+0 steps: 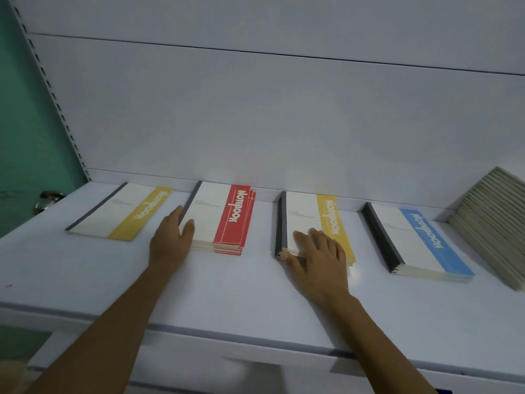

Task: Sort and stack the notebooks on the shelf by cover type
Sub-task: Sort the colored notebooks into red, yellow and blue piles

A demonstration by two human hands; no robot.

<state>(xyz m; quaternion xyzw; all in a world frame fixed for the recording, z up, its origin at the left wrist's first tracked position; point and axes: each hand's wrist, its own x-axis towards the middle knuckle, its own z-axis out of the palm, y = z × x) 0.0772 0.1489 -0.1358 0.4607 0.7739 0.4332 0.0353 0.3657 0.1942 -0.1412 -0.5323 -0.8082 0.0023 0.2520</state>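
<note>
Both forearms reach up over the front lip of the shelf [85, 268]. The left hand [170, 237] grips the near left corner of the red-banded stack [230, 220], with its fingers round the dark spine and its thumb on the cover. Just right of that stack, the right hand [318, 257] lies flat on the yellow-banded stack [306, 214], fingers straight and spread, thumb against its near spine corner. Left of the red-banded stack lies a single yellow-banded notebook [119, 211]. Farther right, beyond the yellow-banded stack, sit a blue-banded stack [420, 243] and a slanting row of grey-beige books [494, 223].
</note>
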